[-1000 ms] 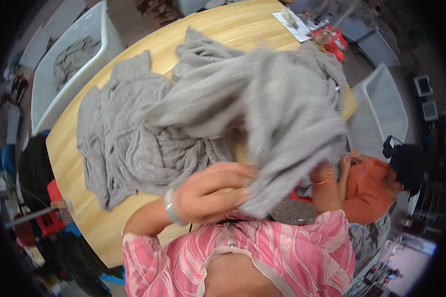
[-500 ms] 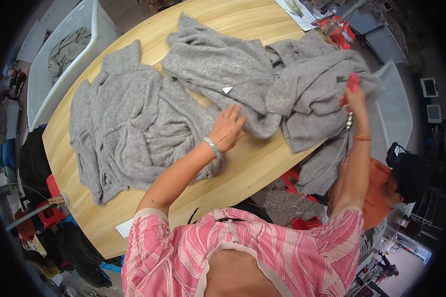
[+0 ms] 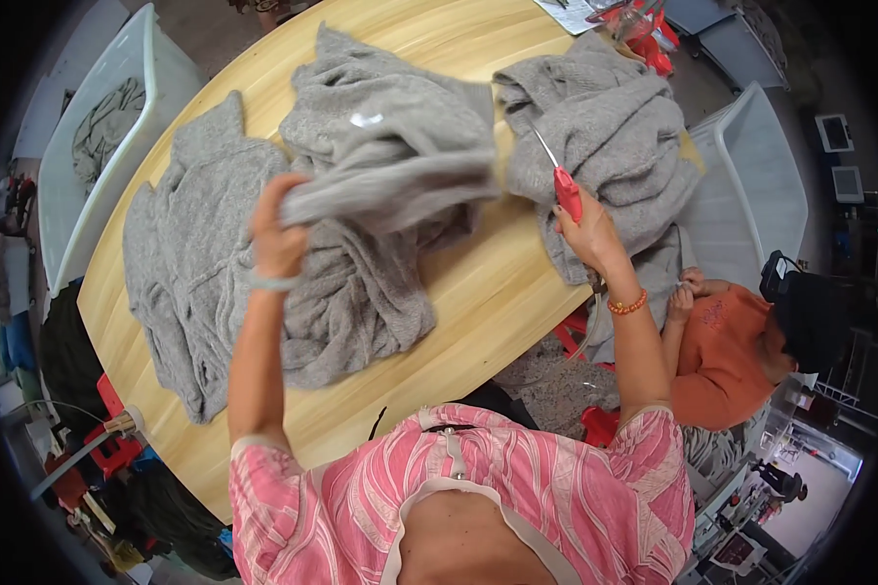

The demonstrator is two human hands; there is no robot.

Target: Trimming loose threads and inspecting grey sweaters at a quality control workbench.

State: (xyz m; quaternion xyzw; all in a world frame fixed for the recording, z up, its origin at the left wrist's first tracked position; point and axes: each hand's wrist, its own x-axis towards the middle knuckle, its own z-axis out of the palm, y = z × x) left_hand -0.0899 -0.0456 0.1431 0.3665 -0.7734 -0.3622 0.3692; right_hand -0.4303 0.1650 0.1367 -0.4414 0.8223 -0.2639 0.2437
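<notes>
My left hand (image 3: pixel 278 234) is closed on the near edge of a grey knit sweater (image 3: pixel 400 117), lifting it in a blurred fold. A small white tag shows on this sweater. My right hand (image 3: pixel 595 239) grips red-handled scissors (image 3: pixel 568 195), whose thin metal tip points up and left. The scissors' tip is over another grey knit garment (image 3: pixel 624 127), crumpled at the right of the table. More grey knitwear (image 3: pixel 210 214) lies spread at the left, partly beneath the lifted sweater.
Beneath the garments is a pale wooden table (image 3: pixel 468 327). A white bin (image 3: pixel 132 185) with cloth inside stands at the left, another white bin (image 3: pixel 751 185) at the right. A co-worker in orange (image 3: pixel 727 351) handles grey cloth beside the table's right edge. Red items (image 3: pixel 649 44) lie at the far right.
My left hand has moved left and taken hold of the sweater's near edge, folding it up and leftward, apart from the right-hand garment. My right hand has come left with the scissors.
</notes>
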